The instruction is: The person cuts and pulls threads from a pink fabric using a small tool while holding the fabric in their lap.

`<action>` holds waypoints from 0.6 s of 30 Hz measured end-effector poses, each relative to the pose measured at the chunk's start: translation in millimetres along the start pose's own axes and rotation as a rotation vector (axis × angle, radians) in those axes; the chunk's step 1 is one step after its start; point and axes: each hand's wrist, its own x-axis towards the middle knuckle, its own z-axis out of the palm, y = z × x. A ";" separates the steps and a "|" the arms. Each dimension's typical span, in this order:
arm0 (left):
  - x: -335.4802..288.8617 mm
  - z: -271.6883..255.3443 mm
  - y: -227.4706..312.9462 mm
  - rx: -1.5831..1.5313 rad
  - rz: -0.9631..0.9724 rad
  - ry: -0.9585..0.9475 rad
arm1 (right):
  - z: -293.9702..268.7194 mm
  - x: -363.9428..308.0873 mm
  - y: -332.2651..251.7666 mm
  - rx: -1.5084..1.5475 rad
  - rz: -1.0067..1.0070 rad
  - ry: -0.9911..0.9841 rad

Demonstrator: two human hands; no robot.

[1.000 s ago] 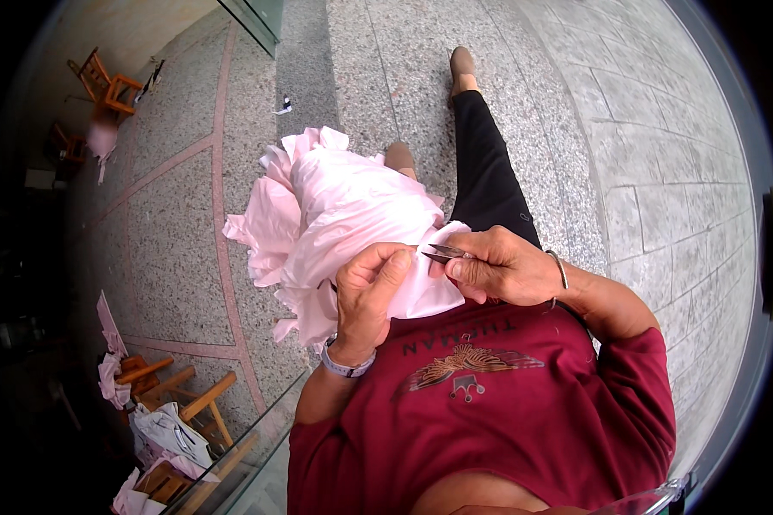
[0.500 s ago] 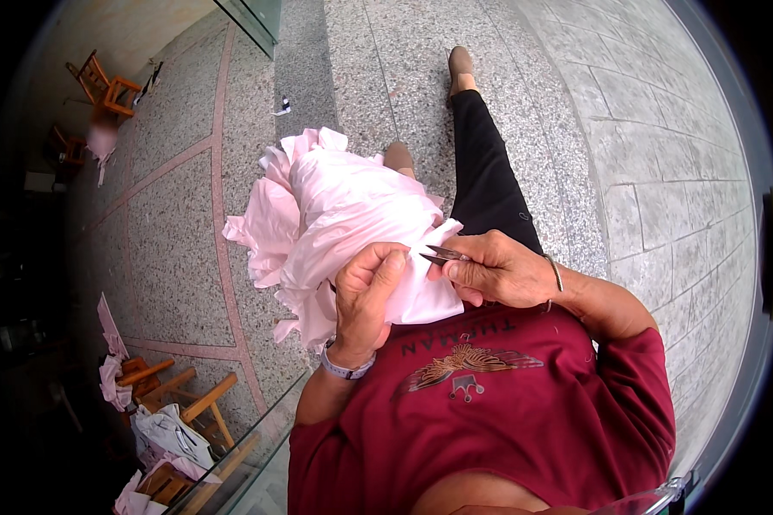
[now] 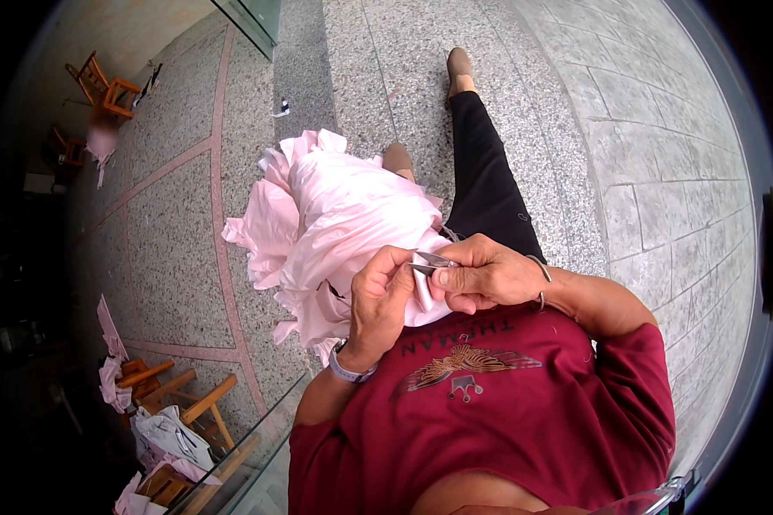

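Note:
A large bundle of pale pink cloth lies over my lap and hangs toward the floor on the left. My left hand pinches a folded edge of this cloth between thumb and fingers. Close beside it, my right hand grips a small pair of thread snips, their pointed metal blades apart and lying across the held edge by my left fingertips. The snips' handle end is hidden inside my right hand.
Wooden chairs stand at the far left. At lower left, a wooden stool stands near garments and a glass panel edge. A small dark-and-white item lies on the speckled floor.
Both hands have come closer together. The snips' blades have shifted slightly left to my left fingertips and are spread wider, and the held cloth edge is now folded up between the hands.

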 end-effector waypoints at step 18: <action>1.5 -2.8 -1.4 -0.401 -0.188 0.078 | -4.4 -7.6 -2.0 -0.220 -0.097 0.128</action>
